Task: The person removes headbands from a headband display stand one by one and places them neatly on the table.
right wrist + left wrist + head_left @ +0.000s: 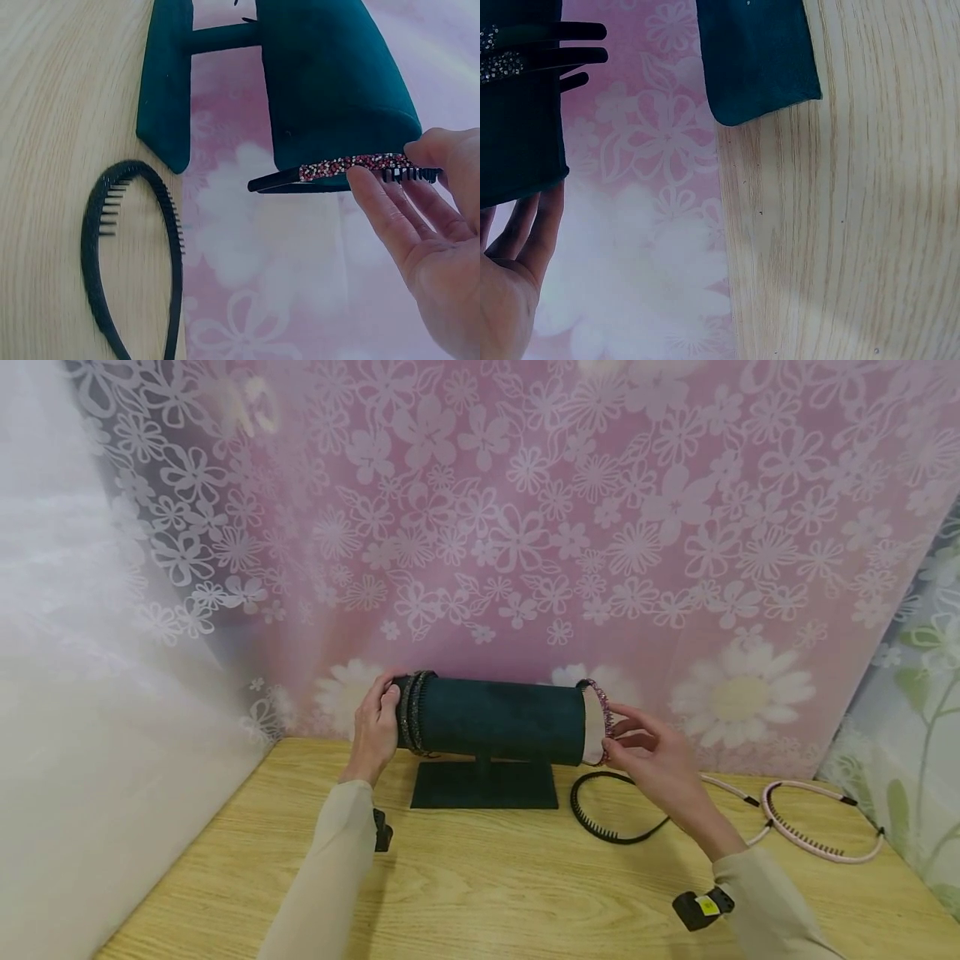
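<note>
A: What do we have in the right hand [663, 770]?

B: A beaded headband [605, 710], just right of centre in the head view, at the right end of the dark green roll [502, 718]. We see thumb and fingers pinching its decorated stretch.

A: How does it look?

B: In the right wrist view we find a slim band crusted with tiny stones in red, pink and white. One end is bare, smooth and black, and short black teeth show beside the fingers. Whether it has passed over the roll's rim, we cannot tell.

A: And the left hand [375, 735]?

B: Left of centre, thumb and fingers clamped on the roll's left end, just beside two glittery headbands [411, 714] on it.

A: What lies lower right?

B: A black headband [626, 841] with teeth, on the wooden table [465, 885], and farther right a pale pink headband [843, 859].
</note>
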Available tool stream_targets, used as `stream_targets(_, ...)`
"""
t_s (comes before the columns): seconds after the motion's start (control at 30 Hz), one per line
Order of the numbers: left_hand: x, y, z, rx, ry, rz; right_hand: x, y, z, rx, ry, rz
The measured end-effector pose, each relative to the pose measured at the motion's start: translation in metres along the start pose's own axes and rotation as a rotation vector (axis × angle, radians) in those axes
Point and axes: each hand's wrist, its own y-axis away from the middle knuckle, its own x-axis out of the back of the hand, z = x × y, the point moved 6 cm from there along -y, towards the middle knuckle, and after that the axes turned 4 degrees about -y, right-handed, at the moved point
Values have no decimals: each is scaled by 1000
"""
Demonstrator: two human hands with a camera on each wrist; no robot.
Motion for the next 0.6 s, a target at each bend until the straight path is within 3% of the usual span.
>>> stream_targets(0.13, 0, 0, 0, -1, 1, -3, 9, 7, -5, 38, 40, 17)
stream_targets(0.3, 1, 2, 2, 8, -3, -9, 23, 16, -11, 115, 165, 34)
stream_targets(0.47, 0, 2, 3, 8, -2, -14, 38, 24, -13, 122, 271, 28)
stream_targets(0.6, 1, 1, 2, 7, 2, -10, 50, 31, -12, 134, 288, 30)
